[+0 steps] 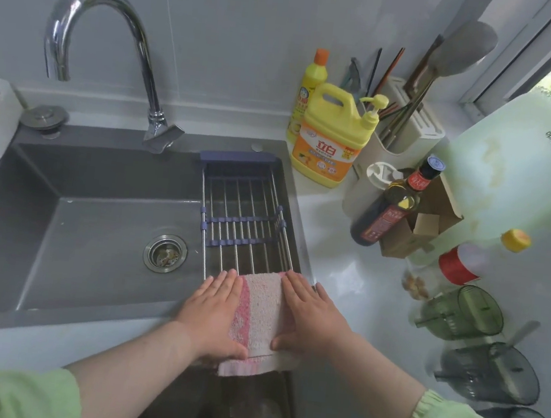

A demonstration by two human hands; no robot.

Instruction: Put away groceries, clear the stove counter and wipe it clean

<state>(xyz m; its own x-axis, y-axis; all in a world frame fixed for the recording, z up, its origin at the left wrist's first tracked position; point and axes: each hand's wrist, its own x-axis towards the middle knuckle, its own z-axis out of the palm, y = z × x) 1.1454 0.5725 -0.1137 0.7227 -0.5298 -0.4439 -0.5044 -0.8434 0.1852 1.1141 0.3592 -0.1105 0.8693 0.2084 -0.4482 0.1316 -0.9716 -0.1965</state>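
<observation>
Head view, at the sink.

- Cloth (pixel 261 310): pink and white, folded into a strip. It is draped over the near end of the wire rack (pixel 249 219), which spans the right part of the sink (pixel 104 189). Its near edge hangs over the sink's front rim.
- Left hand (pixel 217 312): lies flat on the left side of the cloth, fingers straight and together, pressing down.
- Right hand (pixel 311 316): the same on the right side. The 2 hands are apart, with a band of cloth showing between them. Neither is closed round it.
- Counter (pixel 354 286), right of the sink: carries a yellow detergent jug (pixel 328 142) at the far side, a dark bottle (pixel 387 208) beside a cardboard box, and 2 green lidded containers (pixel 465 313) nearer.
- I cannot see the stove from here.

Step in hand, as I read it: the cloth is being smoothed on the rack, either set out after wiping or readied for it. I cannot tell which, nor whether the cloth is wet.

Next move: if wiping remains, I need both hands to gather the strip, lift it off the bars and carry it right to the counter. The bottles and containers there would have to be shifted first. Risk: the overhanging edge could slide off the front rim.
</observation>
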